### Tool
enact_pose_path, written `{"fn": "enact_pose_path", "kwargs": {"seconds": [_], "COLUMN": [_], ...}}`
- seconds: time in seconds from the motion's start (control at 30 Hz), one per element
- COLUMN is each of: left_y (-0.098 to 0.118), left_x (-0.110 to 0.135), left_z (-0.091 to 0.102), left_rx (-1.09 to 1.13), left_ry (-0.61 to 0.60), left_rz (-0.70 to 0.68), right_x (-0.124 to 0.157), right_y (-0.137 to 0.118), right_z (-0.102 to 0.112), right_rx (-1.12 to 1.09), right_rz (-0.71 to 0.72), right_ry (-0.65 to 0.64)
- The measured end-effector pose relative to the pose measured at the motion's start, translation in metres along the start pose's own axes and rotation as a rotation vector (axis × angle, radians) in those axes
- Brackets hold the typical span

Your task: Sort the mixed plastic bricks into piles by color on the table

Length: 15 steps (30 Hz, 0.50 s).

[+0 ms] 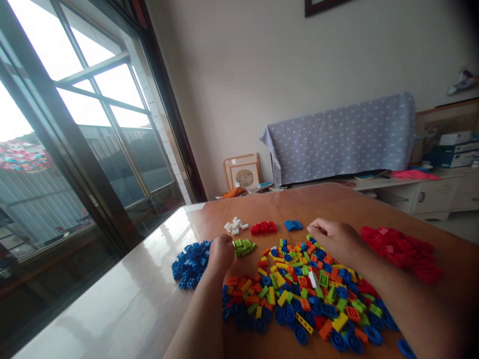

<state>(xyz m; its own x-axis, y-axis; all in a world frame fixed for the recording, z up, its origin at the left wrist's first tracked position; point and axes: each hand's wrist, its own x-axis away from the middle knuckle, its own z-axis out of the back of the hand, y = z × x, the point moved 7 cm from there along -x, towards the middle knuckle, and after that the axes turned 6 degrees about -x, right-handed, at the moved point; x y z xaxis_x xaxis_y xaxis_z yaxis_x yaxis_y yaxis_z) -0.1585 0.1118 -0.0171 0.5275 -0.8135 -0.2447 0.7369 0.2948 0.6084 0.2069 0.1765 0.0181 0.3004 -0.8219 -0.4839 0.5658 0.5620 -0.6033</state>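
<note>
My left hand (221, 252) is closed, its fingertips at the left edge of a small group of lime green bricks (244, 247). Whatever those fingers hold, if anything, is hidden. A heap of blue bricks (190, 264) lies just left of it. My right hand (331, 233) is closed in a pinch over the far edge of a large mixed pile of toy bricks (292, 284). Right under its fingertips shows a lime green brick (309, 237); I cannot tell whether it is held. The pile mixes yellow, orange, red, green and blue pieces with blue wheel-like rings (300, 334).
Beyond my hands, small groups of white bricks (235, 226), red bricks (263, 228) and blue bricks (293, 225) lie on the wooden table (299, 202). A red heap (402, 252) lies right of my right forearm. Behind stands a low white cabinet (436, 194).
</note>
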Motion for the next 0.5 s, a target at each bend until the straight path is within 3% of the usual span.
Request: {"fn": "enact_pose_path", "kwargs": {"seconds": [0.23,0.5], "left_y": [0.0,0.0], "left_x": [-0.001,0.001], "left_z": [-0.003,0.014], "left_rx": [0.02,-0.015], "left_ry": [-0.003,0.068], "left_rz": [0.008,0.079], "right_x": [0.0,0.0], "right_y": [0.0,-0.004], "right_z": [0.0,0.003], "right_rx": [-0.006,-0.009], "right_rz": [0.002,-0.002], "right_ry": [0.012,0.011]}}
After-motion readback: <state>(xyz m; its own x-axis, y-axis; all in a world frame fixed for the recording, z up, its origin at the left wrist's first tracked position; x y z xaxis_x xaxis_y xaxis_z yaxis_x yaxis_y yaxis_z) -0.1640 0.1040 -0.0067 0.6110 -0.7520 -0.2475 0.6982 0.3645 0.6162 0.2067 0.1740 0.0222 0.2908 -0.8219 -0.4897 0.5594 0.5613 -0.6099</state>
